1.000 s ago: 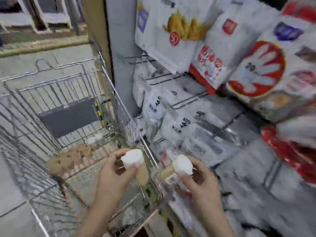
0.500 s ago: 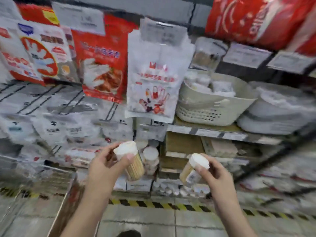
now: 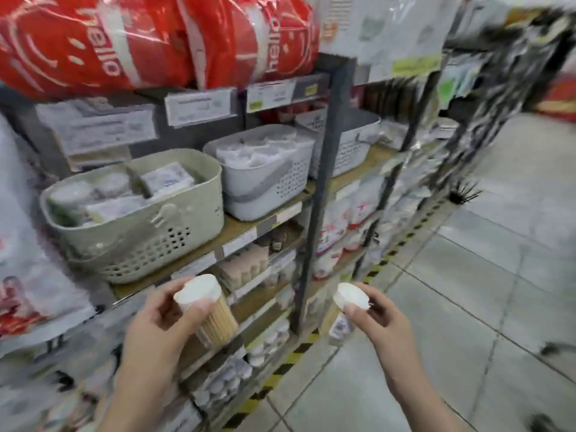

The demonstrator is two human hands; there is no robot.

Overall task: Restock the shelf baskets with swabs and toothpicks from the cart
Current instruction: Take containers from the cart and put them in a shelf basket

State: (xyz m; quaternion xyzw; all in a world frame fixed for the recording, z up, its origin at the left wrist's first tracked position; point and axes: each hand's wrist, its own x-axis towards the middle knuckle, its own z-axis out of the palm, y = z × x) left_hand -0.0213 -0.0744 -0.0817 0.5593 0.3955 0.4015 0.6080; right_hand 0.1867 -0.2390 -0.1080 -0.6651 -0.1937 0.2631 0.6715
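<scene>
Head view: the left hand [image 3: 156,325] is curled closed around a clear cylindrical toothpick jar with a white lid [image 3: 207,310], thumb pressed on the lid's side. The right hand [image 3: 378,319] grips a second white-lidded clear jar [image 3: 344,310] by its cap, fingers wrapped shut. Both jars are held in the air, just before the front edge of the wooden shelf [image 3: 237,227], below the beige perforated plastic basket [image 3: 140,232] and the grey perforated basket [image 3: 265,182] beside it.
</scene>
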